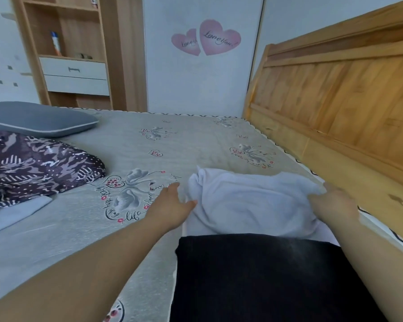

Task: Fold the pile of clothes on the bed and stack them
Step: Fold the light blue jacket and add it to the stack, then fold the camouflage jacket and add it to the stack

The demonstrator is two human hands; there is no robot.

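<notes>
Head view, white garment: a pale white garment [254,201] lies bunched and part-folded on the bed [184,140], close to the edge that runs along the wooden headboard [335,89], just beyond a folded black garment [265,275] at the near edge.
Head view, left hand: the left hand [172,203] lies with straight, spread fingers on the sheet, its thumb touching the white garment's left edge; it grips nothing.
Head view, right hand: the right hand [335,201] pinches the white garment's right edge, fingers curled into the cloth.
Head view, rest of the bed: a patterned dark cloth [37,163] lies heaped at the far left edge with a light blue cloth [14,212] just beside it and a grey pillow [37,118] behind; whether these belong to the pile cannot be told.
Step in hand (judgement): flattening and squaring the white garment before its next fold.
How to do it well (judgement): draw both side edges apart evenly so the bunched far-left corner lies flat, smooth the creases toward the edges, then fold to match the black garment's outline so it stacks squarely; keep the cloth off the headboard edge.
</notes>
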